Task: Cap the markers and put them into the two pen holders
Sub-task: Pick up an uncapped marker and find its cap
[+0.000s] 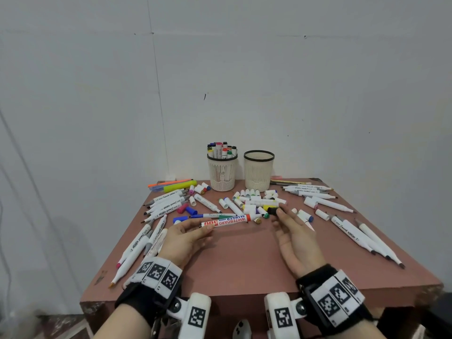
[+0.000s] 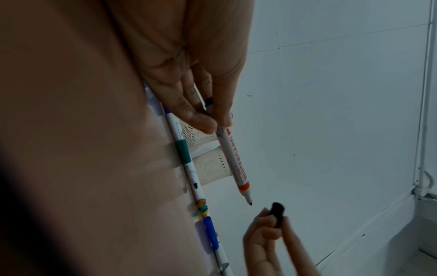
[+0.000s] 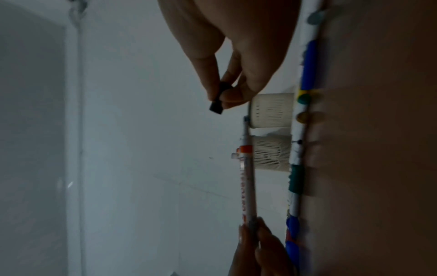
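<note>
The left hand (image 1: 182, 237), at lower centre-left of the head view, pinches the tail end of a whiteboard marker (image 1: 226, 221) between thumb and fingertips (image 2: 201, 121). The marker lies roughly level above the table (image 1: 244, 265), its uncapped dark tip pointing toward frame right; an orange band sits just behind the nib. In the left wrist view the bare nib (image 2: 249, 203) is near, but not touching, the black cap (image 2: 277, 212).

The right hand (image 1: 297, 237), at lower centre-right, pinches that black cap (image 1: 272, 211) between thumb and forefinger, the other fingers loosely curled. The cap is held just beyond the marker's tip, a little higher in the frame, with a small gap between them.

Further out, loose markers and caps are scattered across the reddish tabletop around both hands, thickest in the middle of the frame behind the cap. At the far edge, centre frame, stand two pale slotted pen holders side by side: the left pen holder (image 1: 222, 174) is packed with upright capped markers, and the right pen holder (image 1: 258, 171) shows none above its rim.
</note>
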`<state>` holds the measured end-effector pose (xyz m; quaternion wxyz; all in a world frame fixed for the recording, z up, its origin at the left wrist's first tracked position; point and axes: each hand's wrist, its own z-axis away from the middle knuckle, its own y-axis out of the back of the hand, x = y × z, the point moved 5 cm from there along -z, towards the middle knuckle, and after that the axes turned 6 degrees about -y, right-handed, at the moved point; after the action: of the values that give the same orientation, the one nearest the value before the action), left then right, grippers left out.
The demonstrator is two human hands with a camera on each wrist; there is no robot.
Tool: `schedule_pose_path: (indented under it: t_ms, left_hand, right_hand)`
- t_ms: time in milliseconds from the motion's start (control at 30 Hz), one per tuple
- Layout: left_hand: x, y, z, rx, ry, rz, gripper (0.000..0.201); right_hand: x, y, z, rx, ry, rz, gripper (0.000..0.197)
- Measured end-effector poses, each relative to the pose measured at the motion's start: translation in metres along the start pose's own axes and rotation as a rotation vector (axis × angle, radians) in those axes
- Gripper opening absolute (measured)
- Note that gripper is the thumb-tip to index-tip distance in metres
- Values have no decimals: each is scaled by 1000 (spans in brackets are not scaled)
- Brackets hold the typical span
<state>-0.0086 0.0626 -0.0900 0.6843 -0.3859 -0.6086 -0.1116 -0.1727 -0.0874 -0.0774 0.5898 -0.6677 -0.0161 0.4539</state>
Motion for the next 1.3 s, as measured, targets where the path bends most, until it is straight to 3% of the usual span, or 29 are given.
schedule_pose_path:
  t_ms: [667,1033,1300]
  left_hand:
    - [-4,1,-2,-20,-25,-41,18]
    - [-3,-1,1,-58,-26,-105,21]
    - [-5,3,0,-34,-32,-210,17]
  right_hand:
    - [2,14,-12,46,11,94,24]
    - [15,13,-13,16,-124,202,23]
    - [16,14,-12,-2,-58,373,19]
